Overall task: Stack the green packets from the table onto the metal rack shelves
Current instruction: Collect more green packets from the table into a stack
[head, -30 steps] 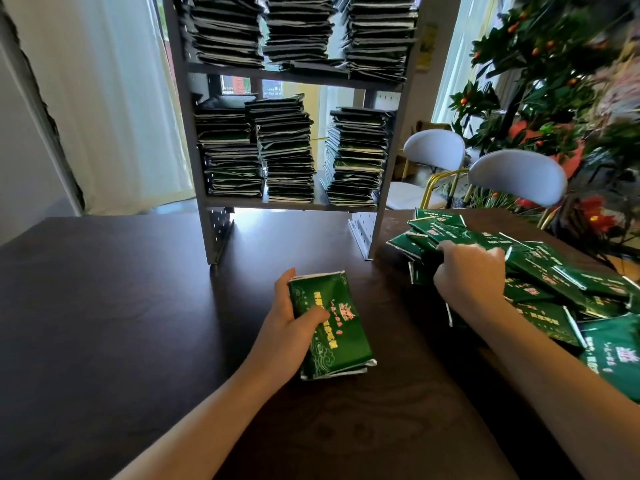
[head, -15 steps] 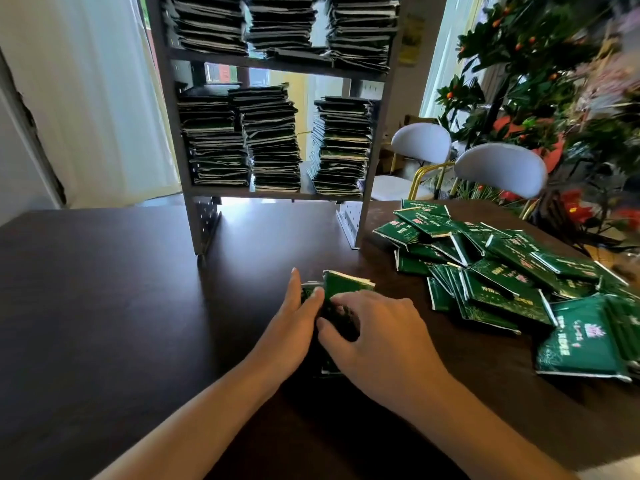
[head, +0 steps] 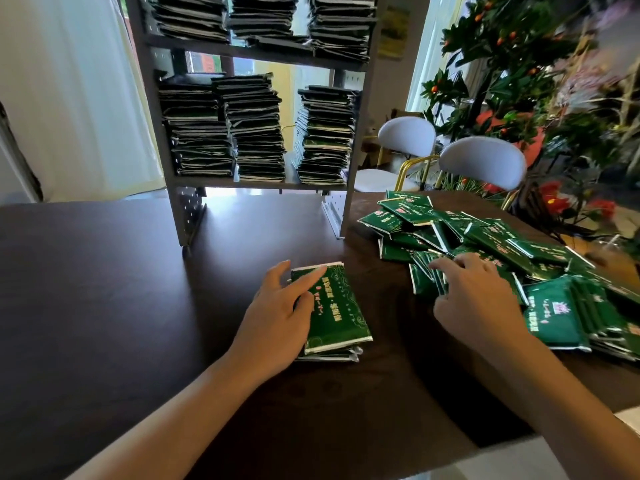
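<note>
Metal rack (head: 166, 140) at back, shelves already holding tall packet stacks. L hand (head: 277, 317) rests on small packet stack (head: 332, 306) mid-table, fingers nearly straight, steadying w/o gripping. R hand (head: 474, 299), on that stack 0.5 s ago, now back at loose green packets pile (head: 502, 237), fingers spread, nothing held yet. Prob fetching next packet; stack not shelved yet.

Small green packet stack (head: 332, 313) flat mid-table; loose packet heap (head: 491, 244) right; rack shelves (head: 256, 183) packed.
</note>
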{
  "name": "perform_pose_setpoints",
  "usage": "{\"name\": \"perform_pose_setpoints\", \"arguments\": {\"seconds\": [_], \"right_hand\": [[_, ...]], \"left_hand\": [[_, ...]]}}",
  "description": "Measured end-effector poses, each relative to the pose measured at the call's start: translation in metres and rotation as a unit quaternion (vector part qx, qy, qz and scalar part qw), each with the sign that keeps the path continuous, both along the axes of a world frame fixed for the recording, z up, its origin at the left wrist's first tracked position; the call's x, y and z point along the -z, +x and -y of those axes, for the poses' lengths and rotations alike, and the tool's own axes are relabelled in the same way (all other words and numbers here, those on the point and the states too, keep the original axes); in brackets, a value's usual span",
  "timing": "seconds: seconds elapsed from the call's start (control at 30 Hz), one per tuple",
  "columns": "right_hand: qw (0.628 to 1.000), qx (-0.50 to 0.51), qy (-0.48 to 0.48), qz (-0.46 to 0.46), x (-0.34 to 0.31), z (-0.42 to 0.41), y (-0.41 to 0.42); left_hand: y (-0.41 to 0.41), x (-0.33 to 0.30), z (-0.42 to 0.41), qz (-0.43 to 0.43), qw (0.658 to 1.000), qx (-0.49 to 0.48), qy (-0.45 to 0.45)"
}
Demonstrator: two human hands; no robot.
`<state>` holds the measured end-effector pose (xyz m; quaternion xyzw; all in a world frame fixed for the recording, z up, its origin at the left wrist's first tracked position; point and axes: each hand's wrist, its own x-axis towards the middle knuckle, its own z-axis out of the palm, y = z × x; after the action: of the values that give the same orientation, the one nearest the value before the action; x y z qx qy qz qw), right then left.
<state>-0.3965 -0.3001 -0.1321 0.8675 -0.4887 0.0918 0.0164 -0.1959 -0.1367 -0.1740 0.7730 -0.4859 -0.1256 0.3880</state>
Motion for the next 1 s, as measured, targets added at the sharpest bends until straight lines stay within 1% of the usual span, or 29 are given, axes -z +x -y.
{"name": "perform_pose_setpoints", "arguments": {"seconds": [0.07, 0.13, 0.2, 0.23, 0.3, 0.37, 0.47, 0.57, 0.63, 0.7, 0.77, 0.8, 0.83, 0.9, 0.97, 1.0], "right_hand": [[0.999, 0.032, 0.003, -0.022, 0.008, 0.008, -0.007], [0.999, 0.039, -0.025, 0.002, 0.015, 0.012, -0.011], [0.997, 0.037, -0.056, 0.025, 0.019, 0.015, -0.012], [0.997, 0.033, -0.064, 0.022, 0.020, 0.016, -0.013], [0.998, 0.023, -0.062, -0.002, 0.018, 0.019, -0.013], [0.998, 0.017, -0.054, -0.004, 0.016, 0.019, -0.012], [0.994, 0.013, -0.096, 0.043, 0.016, 0.020, -0.007], [0.981, -0.020, -0.117, 0.156, 0.014, 0.011, -0.004], [0.962, -0.068, -0.096, 0.247, 0.009, -0.002, 0.002], [0.936, -0.129, -0.054, 0.323, 0.002, -0.017, 0.009], [0.902, -0.188, 0.008, 0.388, -0.003, -0.031, 0.016], [0.883, -0.206, 0.054, 0.417, -0.003, -0.037, 0.020], [0.865, -0.218, 0.100, 0.440, -0.001, -0.041, 0.023], [0.832, -0.244, 0.162, 0.472, 0.007, -0.048, 0.028], [0.806, -0.277, 0.196, 0.485, 0.019, -0.053, 0.031], [0.801, -0.292, 0.202, 0.481, 0.025, -0.055, 0.031]], "left_hand": [[-0.003, 0.001, 0.001, 0.004, 1.000, 0.017, 0.007], [-0.006, 0.001, 0.001, 0.018, 0.999, 0.028, 0.005], [-0.007, -0.001, -0.001, 0.015, 0.999, 0.034, 0.003], [-0.006, -0.002, -0.002, 0.011, 0.999, 0.037, 0.003], [-0.005, -0.003, -0.003, 0.010, 0.999, 0.046, 0.008], [-0.003, -0.002, -0.003, 0.007, 0.998, 0.058, 0.018], [-0.003, 0.001, -0.002, -0.010, 0.997, 0.066, 0.023], [-0.002, 0.003, -0.002, -0.017, 0.998, 0.064, 0.013], [0.000, 0.004, -0.001, -0.025, 0.997, 0.067, 0.027], [0.001, 0.005, 0.000, -0.036, 0.997, 0.068, 0.032], [0.004, 0.005, 0.000, -0.039, 0.997, 0.063, 0.017], [0.005, 0.006, 0.001, -0.039, 0.998, 0.054, 0.006], [0.006, 0.006, 0.000, -0.041, 0.998, 0.041, -0.006], [0.007, 0.005, -0.001, -0.042, 0.999, 0.021, -0.015], [0.007, 0.004, 0.000, -0.033, 0.998, 0.033, -0.030], [0.007, 0.003, 0.000, -0.034, 0.998, 0.050, -0.036]]}}
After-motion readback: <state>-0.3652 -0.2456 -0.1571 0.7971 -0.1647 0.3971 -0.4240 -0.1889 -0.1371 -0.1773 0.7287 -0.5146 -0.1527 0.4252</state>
